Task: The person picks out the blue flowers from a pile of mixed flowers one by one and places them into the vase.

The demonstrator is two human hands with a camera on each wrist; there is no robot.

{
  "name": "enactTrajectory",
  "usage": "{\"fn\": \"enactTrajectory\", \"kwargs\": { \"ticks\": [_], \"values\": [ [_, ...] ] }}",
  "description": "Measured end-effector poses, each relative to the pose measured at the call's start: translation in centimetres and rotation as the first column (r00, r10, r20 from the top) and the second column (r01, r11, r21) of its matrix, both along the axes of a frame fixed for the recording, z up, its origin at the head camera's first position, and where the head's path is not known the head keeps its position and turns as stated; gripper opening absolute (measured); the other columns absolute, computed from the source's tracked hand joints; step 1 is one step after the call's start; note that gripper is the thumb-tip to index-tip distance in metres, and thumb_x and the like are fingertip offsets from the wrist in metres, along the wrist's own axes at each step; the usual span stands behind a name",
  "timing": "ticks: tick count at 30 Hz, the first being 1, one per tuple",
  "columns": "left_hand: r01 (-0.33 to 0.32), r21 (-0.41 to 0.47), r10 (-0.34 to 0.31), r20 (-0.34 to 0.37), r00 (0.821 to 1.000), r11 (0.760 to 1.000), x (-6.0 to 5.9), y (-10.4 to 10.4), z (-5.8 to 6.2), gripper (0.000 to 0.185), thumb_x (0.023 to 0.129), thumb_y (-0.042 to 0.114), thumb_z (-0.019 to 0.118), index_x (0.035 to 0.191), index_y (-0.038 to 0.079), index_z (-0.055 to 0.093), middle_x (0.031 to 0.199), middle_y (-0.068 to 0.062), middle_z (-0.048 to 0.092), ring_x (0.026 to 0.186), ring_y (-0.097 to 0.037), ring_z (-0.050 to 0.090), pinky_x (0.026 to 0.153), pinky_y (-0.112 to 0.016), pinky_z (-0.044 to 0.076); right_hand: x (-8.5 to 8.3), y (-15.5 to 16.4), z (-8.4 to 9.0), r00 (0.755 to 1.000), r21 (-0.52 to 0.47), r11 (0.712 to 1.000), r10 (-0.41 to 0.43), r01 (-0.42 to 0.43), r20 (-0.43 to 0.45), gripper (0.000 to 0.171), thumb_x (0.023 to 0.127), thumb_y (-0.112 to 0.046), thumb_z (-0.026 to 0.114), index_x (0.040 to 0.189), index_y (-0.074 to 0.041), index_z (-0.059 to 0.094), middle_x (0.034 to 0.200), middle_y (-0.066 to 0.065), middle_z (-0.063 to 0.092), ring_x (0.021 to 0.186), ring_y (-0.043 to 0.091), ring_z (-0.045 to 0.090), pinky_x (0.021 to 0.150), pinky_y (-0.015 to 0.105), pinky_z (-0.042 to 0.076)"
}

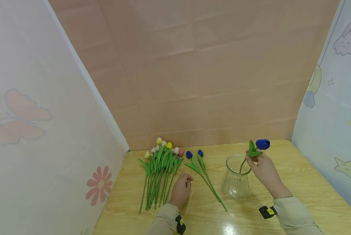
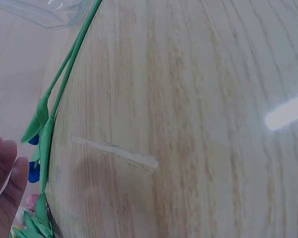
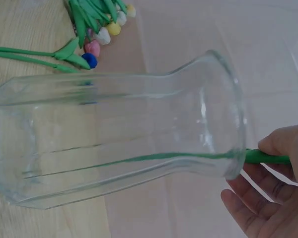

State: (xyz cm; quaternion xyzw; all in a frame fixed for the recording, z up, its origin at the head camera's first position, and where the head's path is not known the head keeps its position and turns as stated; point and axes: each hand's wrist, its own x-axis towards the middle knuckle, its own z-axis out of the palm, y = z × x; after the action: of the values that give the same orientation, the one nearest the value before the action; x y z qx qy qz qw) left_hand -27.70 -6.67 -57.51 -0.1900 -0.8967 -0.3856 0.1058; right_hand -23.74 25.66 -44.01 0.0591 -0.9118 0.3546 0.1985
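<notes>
Worktop (image 1: 296,182): pale wood grain; only the head view shows its full spread, both wrist views give close patches.
Vase (image 1: 235,178): clear glass, upright at 3 o'clock of the loose stems; the right wrist view alone shows the green stem running down inside it.
Tulip bundle (image 1: 159,169): mixed pale heads, lying at 9 o'clock of the left hand; individual stems hard to separate.
Two blue tulips (image 1: 203,171): lying flat between bundle and vase; the left wrist view cuts off their lower stems.
Blue tulip (image 1: 262,144): head above the vase rim, stem inside the mouth.
Right hand (image 1: 265,169): pinching the blue tulip's stem just above the rim.
Left hand (image 1: 181,189): resting on the worktop, fingers loosely curled, grasping nothing; mostly out of frame in the left wrist view.
</notes>
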Motion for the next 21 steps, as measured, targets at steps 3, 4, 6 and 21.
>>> {"fn": "enactTrajectory", "kwargs": {
  "ticks": [3, 4, 6, 21],
  "values": [
    [0.001, -0.001, -0.001, 0.013, 1.000, 1.000, 0.0, 0.0, 0.0, 0.017, 0.101, 0.010, 0.047, 0.102, 0.011, 0.065, 0.097, 0.002, 0.060, 0.066, 0.001, 0.045, 0.057, -0.018, 0.042, -0.1, 0.3, -0.3, 0.999, -0.009, 1.000, -0.005, 0.006, 0.054, 0.032, 0.101, -0.019, 0.051, 0.123, 0.004, 0.055, 0.119, 0.031, 0.055, 0.101, 0.047, 0.062, 0.080, 0.057, 0.052],
    [0.001, -0.001, -0.001, 0.015, 1.000, 1.000, 0.0, 0.0, 0.0, 0.017, 0.101, 0.010, 0.048, 0.102, 0.011, 0.065, 0.097, 0.001, 0.060, 0.066, 0.001, 0.045, 0.057, -0.018, 0.042, -0.2, 0.3, -0.4, 0.998, -0.013, 1.000, -0.003, 0.004, 0.065, 0.033, 0.102, -0.021, 0.050, 0.124, 0.004, 0.054, 0.119, 0.031, 0.055, 0.102, 0.047, 0.061, 0.081, 0.057, 0.052],
    [0.001, 0.000, -0.001, 0.016, 1.000, 1.000, 0.0, 0.0, -0.1, 0.017, 0.101, 0.009, 0.048, 0.102, 0.010, 0.065, 0.096, 0.001, 0.060, 0.065, 0.001, 0.045, 0.057, -0.018, 0.042, -0.3, 0.5, -0.5, 0.997, -0.016, 1.000, 0.005, -0.004, 0.073, 0.035, 0.102, -0.023, 0.049, 0.125, 0.003, 0.054, 0.120, 0.030, 0.055, 0.102, 0.046, 0.061, 0.082, 0.057, 0.051],
    [0.014, 0.004, -0.014, 0.028, 1.000, 1.000, 0.2, 0.1, 0.0, 0.017, 0.100, 0.009, 0.049, 0.100, 0.010, 0.065, 0.096, -0.004, 0.061, 0.065, 0.001, 0.046, 0.057, -0.017, 0.042, 0.5, 2.7, -2.4, 0.960, -0.083, 0.964, 0.261, -0.253, 0.098, 0.082, 0.091, -0.018, 0.068, 0.151, 0.004, 0.016, 0.135, 0.031, 0.045, 0.120, 0.053, 0.044, 0.088, 0.069, 0.040]
  ]
}}
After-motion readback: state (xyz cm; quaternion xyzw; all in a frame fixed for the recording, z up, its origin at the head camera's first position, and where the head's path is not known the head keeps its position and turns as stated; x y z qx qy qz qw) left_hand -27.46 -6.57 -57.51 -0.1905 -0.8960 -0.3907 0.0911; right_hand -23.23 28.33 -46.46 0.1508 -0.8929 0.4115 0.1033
